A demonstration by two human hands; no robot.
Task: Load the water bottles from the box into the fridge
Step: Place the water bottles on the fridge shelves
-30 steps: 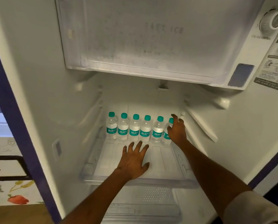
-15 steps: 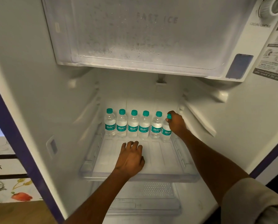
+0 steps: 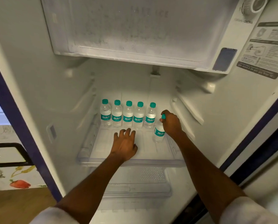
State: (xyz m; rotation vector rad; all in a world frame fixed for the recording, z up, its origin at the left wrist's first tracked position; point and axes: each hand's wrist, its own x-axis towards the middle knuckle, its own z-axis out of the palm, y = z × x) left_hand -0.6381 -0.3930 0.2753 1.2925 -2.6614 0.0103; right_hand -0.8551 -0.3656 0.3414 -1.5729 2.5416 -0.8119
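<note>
Inside the open fridge, several small clear water bottles with teal caps and teal labels stand in a row [image 3: 128, 115] at the back of a clear shelf [image 3: 130, 160]. My right hand [image 3: 171, 124] grips one more bottle [image 3: 159, 132] by its neck, in front of the row's right end, near the shelf's right side. My left hand [image 3: 124, 144] rests palm down on the shelf's middle, fingers spread toward the row. The box is out of view.
A frosted freezer compartment [image 3: 135, 29] hangs overhead with a cooling control dial [image 3: 254, 5] at top right. Shelf rails [image 3: 190, 109] line the right wall. A crisper cover [image 3: 140, 183] sits below the shelf. The fridge's purple edge [image 3: 13, 126] stands at left.
My right hand has pulled the rightmost bottle out of the back row toward the front of the shelf. My left hand stayed on the shelf, shifting slightly.
</note>
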